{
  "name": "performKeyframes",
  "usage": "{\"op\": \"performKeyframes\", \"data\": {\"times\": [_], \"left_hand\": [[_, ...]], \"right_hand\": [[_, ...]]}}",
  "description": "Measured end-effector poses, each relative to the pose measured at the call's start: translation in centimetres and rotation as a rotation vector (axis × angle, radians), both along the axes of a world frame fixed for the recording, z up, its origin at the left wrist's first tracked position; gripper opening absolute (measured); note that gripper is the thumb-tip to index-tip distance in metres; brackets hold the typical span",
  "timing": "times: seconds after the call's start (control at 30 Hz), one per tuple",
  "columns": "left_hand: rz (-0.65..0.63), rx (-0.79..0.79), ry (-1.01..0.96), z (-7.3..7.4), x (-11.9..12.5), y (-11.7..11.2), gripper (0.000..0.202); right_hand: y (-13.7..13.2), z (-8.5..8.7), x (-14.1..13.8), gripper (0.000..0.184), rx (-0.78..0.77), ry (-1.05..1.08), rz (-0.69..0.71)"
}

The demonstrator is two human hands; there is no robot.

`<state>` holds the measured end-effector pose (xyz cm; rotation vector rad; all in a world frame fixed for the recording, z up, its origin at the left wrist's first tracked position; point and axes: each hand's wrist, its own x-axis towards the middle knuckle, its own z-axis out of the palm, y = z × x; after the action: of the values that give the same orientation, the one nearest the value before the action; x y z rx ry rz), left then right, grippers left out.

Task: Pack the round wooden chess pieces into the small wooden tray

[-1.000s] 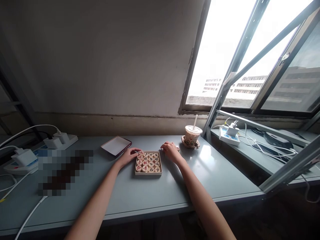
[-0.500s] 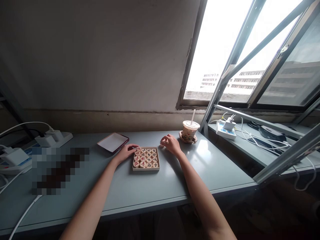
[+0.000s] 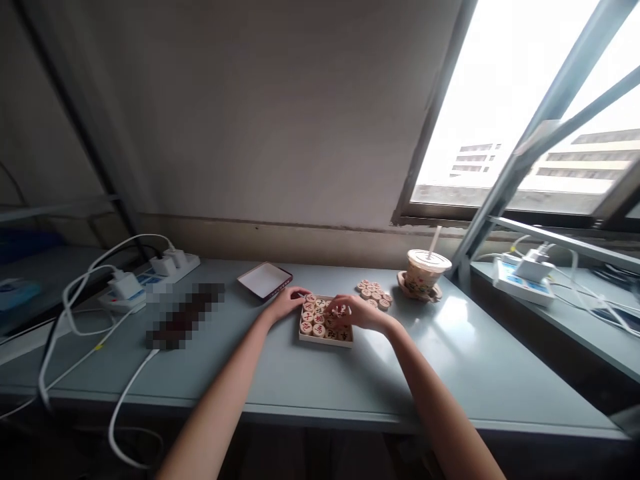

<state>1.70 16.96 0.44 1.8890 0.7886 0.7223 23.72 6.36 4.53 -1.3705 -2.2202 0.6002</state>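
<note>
A shallow cream box (image 3: 325,341) holds rows of round wooden Chinese chess pieces (image 3: 306,328) marked with red and black characters. My left hand (image 3: 287,304) grips the box at its far left corner, fingers curled against the edge. Over the right half of the box is my right hand (image 3: 354,312), fingers pinched down on a Chinese chess piece and covering part of the rows. Just beyond the box to the right lies a cluster of loose Chinese chess pieces (image 3: 375,293). The box lid (image 3: 265,279) rests with its white inside up behind my left hand.
A lidded drink cup (image 3: 426,270) with a straw stands in a holder at the back right. Power strips with plugs and white cables lie on the left (image 3: 165,270) and on the right-hand desk (image 3: 523,283). A metal frame post (image 3: 493,200) rises beside the desk.
My right hand has moved left from the loose pieces to above the box, uncovering the cluster. The view has turned left. My left hand stays at the box corner.
</note>
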Motion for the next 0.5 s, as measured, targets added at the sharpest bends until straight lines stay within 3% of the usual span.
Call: {"op": "performKeyframes", "data": {"times": [0.1,0.27,0.37,0.5], "left_hand": [[0.001,-0.037,0.01,0.2,0.0,-0.1,0.032],[-0.002,0.007,0.011,0.2,-0.1,-0.1,0.033],[-0.002,0.013,0.021,0.2,0.0,-0.1,0.032],[-0.013,-0.025,0.018,0.3,0.0,-0.1,0.031]], "right_hand": [[-0.1,-0.2,-1.1,0.018,-0.031,-0.05,0.005],[-0.1,-0.5,-2.3,0.029,0.021,-0.106,-0.059],[-0.2,-0.3,-2.9,0.019,0.042,-0.114,-0.056],[-0.1,0.4,-1.7,0.019,0.099,-0.091,-0.129]]}}
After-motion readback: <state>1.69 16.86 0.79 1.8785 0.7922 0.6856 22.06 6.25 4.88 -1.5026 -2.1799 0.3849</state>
